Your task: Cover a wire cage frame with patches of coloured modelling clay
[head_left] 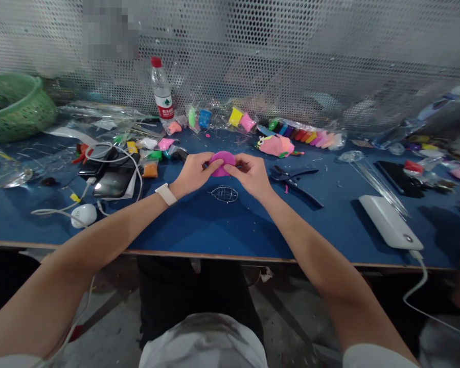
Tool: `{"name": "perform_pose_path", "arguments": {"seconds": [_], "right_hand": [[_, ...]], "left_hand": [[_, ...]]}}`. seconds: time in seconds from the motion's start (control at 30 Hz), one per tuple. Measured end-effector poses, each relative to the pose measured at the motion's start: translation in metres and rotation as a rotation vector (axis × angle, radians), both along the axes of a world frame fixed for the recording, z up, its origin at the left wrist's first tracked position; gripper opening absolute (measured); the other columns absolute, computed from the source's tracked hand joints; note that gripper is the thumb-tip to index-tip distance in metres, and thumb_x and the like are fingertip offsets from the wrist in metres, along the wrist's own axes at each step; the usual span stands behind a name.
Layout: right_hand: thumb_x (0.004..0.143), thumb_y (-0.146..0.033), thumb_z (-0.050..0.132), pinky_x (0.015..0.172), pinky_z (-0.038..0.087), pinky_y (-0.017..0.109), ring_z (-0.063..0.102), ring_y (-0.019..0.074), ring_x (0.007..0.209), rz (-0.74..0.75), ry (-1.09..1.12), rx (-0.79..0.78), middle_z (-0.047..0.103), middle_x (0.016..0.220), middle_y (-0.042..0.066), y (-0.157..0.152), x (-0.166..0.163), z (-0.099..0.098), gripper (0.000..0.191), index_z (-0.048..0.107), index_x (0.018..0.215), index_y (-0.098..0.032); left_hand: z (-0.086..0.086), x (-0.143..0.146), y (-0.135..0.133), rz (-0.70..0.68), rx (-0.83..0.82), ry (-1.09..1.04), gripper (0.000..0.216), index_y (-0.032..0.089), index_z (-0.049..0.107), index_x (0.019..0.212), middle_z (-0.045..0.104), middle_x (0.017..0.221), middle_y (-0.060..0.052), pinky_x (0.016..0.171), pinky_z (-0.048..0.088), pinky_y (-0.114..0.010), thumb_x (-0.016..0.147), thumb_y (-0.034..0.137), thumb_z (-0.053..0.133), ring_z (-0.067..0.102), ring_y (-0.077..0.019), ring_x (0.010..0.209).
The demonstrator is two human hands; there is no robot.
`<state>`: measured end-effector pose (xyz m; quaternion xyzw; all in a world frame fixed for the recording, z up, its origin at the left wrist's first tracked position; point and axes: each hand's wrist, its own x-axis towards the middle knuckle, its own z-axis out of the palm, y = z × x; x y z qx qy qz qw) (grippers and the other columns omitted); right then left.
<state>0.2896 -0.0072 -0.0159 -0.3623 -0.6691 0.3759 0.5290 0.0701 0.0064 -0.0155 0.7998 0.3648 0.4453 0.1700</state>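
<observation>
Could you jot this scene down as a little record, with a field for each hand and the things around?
Left hand: holds one side of a magenta disc
Right hand: holds its other side
On the blue table: wire frame, nearer the wearer than the disc
Right of hands: dark pliers
Farther back: red-capped bottle, pink figure
Far left: green basket

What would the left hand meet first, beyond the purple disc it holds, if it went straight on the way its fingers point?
Probably the right hand, gripping the other side of the purple disc; exact depth is unclear from this view.
</observation>
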Motion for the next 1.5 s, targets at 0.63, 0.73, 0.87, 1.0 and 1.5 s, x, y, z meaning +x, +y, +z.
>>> {"name": "perform_pose_path", "arguments": {"seconds": [0.63, 0.73, 0.87, 1.0, 1.5], "right_hand": [[0.079, -0.075, 0.097, 0.076, 0.065, 0.038, 0.078, 0.0215, 0.081, 0.02, 0.04, 0.03, 0.087, 0.089, 0.002, 0.0, -0.001, -0.002, 0.049, 0.091, 0.094, -0.028], [0.086, -0.073, 0.094, 0.077, 0.064, 0.038, 0.077, 0.0207, 0.079, 0.012, 0.02, 0.061, 0.085, 0.089, 0.003, -0.002, -0.001, -0.002, 0.045, 0.091, 0.092, -0.029], [0.089, -0.076, 0.089, 0.074, 0.062, 0.037, 0.075, 0.0208, 0.084, -0.065, -0.074, 0.139, 0.082, 0.095, 0.004, -0.004, 0.0, -0.001, 0.046, 0.089, 0.089, -0.03], [0.081, -0.075, 0.096, 0.069, 0.06, 0.037, 0.068, 0.0185, 0.073, 0.003, -0.133, 0.109, 0.078, 0.086, 0.001, -0.004, 0.004, 0.001, 0.05, 0.082, 0.091, -0.028], [0.087, -0.008, 0.079, 0.098, 0.066, 0.049, 0.082, 0.0309, 0.109, 0.011, -0.41, 0.328, 0.086, 0.117, 0.004, -0.04, 0.024, 0.003, 0.026, 0.071, 0.1, -0.029]], "left_hand": [[0.007, 0.0, -0.008, -0.059, 0.0, 0.035, 0.041, 0.022, 0.064, 0.08, 0.066, 0.075, -0.003, 0.068, 0.042, -0.034, 0.114, 0.045, 0.056, 0.057, -0.0173, 0.07], [0.006, 0.001, -0.008, -0.036, 0.001, 0.028, 0.041, 0.022, 0.067, 0.082, 0.067, 0.076, -0.004, 0.068, 0.041, -0.034, 0.114, 0.047, 0.057, 0.056, -0.0173, 0.069], [0.005, 0.001, -0.007, -0.015, 0.037, 0.047, 0.039, 0.023, 0.069, 0.083, 0.072, 0.081, -0.005, 0.075, 0.048, -0.035, 0.114, 0.042, 0.058, 0.063, -0.0188, 0.076], [0.005, 0.001, -0.007, -0.042, 0.08, 0.081, 0.037, 0.023, 0.075, 0.087, 0.078, 0.089, -0.007, 0.082, 0.053, -0.037, 0.114, 0.042, 0.06, 0.069, -0.0209, 0.084], [0.015, -0.019, 0.01, -0.465, -0.428, 0.036, 0.06, 0.02, 0.084, 0.119, 0.083, 0.119, -0.012, 0.101, 0.063, -0.038, 0.106, 0.077, 0.066, 0.079, -0.0266, 0.109]]}}
